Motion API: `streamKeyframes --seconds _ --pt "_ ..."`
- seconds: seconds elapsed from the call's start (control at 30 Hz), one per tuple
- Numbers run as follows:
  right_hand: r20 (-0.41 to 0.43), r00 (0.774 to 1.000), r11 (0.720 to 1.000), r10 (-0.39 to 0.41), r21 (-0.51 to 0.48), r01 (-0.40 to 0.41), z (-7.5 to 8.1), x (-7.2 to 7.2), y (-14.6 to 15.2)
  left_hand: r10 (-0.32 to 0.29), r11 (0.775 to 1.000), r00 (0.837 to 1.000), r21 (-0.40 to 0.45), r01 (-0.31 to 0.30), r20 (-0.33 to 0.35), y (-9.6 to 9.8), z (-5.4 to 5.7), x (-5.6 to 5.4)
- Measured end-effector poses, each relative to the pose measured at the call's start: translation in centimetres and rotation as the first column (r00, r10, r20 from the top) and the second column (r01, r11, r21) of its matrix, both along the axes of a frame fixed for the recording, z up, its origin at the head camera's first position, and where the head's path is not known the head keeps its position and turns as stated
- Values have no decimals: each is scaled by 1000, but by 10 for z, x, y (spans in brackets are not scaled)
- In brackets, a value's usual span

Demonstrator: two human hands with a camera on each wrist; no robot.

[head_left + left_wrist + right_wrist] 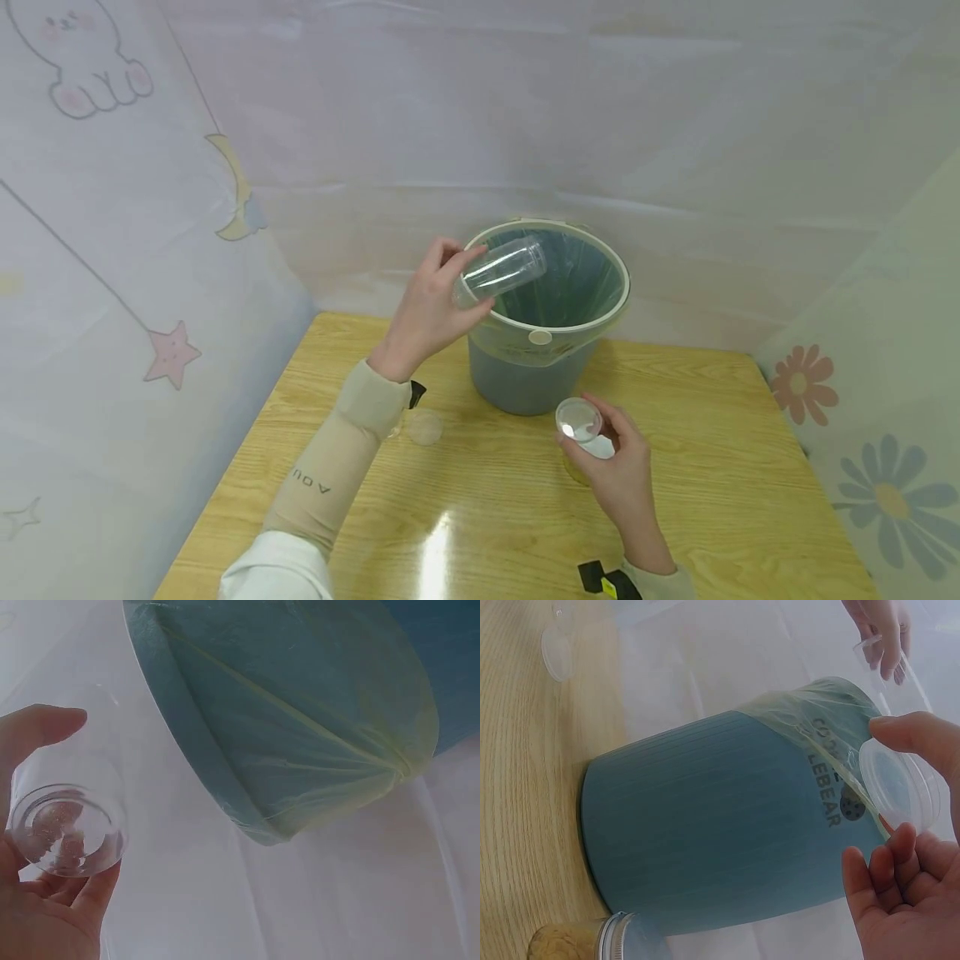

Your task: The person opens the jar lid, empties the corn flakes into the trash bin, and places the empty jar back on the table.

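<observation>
A clear, cylindrical plastic bottle (504, 271) is up in the air at the near-left part of a bin's mouth, tipped onto its side with its threaded neck toward the opening and its base toward the wrist. The left hand (427, 312) grasps it near the base, thumb on one side and fingers on the other. The right hand (621, 475), lower and nearer, pinches a shallow, round, translucent plastic piece, like a lid (891, 784), between thumb and fingers. Just below that hand, a jar with tan contents and a silvery metal-rimmed top (566, 941) stands on the table near the bin; the hand partly hides it from above. The bin itself is a blue-grey, round, tapering bucket (517, 387) with a cream rim and dark printed lettering on its wall, and a thin, yellow-green translucent plastic liner (573, 279) is folded over its edge. To the left of the bin, a flat, pale, translucent disc (425, 427) lies on the light wood-grained table (697, 433), beside the left forearm. Behind stands a pale fabric backdrop (480, 125); its sides bear a pink star (172, 355), a yellow moon and flowers.
</observation>
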State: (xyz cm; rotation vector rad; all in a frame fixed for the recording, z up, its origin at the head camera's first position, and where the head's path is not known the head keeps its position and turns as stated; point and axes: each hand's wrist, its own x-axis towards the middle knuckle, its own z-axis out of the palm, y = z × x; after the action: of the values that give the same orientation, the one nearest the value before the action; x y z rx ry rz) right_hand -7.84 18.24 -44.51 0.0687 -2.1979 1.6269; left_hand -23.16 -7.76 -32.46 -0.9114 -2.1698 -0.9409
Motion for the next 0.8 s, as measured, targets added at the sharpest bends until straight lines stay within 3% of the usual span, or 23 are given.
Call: streamKeyframes --seconds 0.3,0.57,0.8 --pt "4 1000 1000 -3 4 3 -1 -1 0 28 996 998 84 -23 -51 -5 -2 3" --pt "10 1000 1000 -5 3 5 -4 -3 -1 59 984 997 173 -48 -58 -12 -7 12" --pt "19 999 999 -30 27 30 -5 -4 -1 64 980 994 194 -47 -83 -17 -14 24"
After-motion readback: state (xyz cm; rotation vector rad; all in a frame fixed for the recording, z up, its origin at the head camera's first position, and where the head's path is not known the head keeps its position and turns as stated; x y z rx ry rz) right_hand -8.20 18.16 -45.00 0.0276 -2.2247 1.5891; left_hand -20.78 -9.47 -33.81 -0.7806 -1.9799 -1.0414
